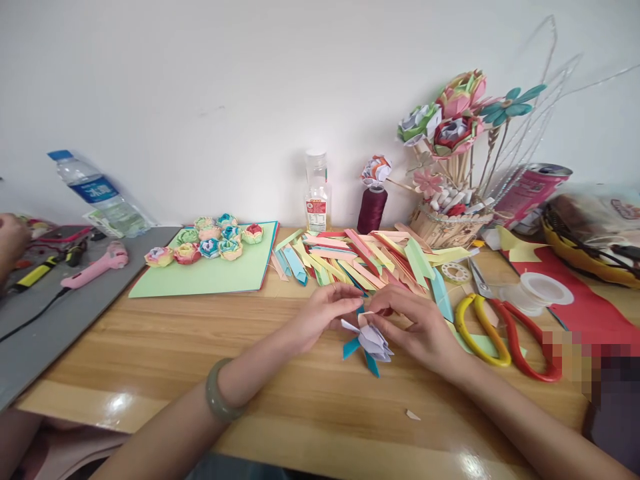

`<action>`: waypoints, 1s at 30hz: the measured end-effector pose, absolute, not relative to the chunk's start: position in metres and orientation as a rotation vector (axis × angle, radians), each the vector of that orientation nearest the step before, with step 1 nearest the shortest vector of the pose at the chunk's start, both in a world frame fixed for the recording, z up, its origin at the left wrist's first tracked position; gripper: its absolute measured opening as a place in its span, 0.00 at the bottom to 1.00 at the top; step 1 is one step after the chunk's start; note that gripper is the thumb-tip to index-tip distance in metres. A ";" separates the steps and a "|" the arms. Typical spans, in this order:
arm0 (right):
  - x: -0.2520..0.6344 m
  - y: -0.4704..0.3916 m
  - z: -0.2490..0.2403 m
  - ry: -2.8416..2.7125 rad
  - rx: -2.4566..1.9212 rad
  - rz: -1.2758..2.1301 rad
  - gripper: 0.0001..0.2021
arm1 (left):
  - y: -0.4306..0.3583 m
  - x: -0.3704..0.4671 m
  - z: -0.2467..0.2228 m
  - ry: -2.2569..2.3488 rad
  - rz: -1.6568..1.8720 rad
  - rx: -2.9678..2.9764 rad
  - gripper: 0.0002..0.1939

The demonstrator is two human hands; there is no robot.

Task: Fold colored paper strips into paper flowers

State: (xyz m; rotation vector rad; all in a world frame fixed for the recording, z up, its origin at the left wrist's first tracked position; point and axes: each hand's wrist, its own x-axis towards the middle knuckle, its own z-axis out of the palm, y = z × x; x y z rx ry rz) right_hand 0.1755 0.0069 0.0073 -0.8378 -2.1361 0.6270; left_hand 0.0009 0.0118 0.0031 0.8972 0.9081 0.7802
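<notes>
A folded paper flower [374, 341], pale lilac with blue strips sticking out, is held just above the table's front half. My right hand [413, 323] is closed on it from the right, thumb and fingertips pinching near its top edge. From the left, my left hand [325, 315] reaches to its far side, the fingers bent around a blue strip; part of its grip is hidden behind the thumb. Just beyond both hands spreads a pile of folded paper strips [350, 260] in several colours. A small paper scrap [413, 414] lies nearer to me.
Finished paper flowers [220, 244] sit on green paper [200, 283] at left. Scissors [520, 333] and a clear spool [543, 292] lie right. A glass bottle [317, 193], thread cone [373, 210] and flower basket [450, 227] stand behind. Another person's hand [13, 240] is near a pink glue gun [97, 265].
</notes>
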 end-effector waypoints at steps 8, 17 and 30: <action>0.176 0.006 0.013 -2.158 -0.751 0.580 0.05 | 0.014 0.003 -0.001 0.939 0.850 1.123 0.14; 0.177 0.005 0.014 -2.160 -0.720 0.498 0.06 | 0.015 0.002 -0.004 0.963 1.040 1.292 0.12; 0.178 0.003 0.013 -2.192 -0.673 0.477 0.07 | 0.015 0.003 0.000 0.953 1.109 1.133 0.15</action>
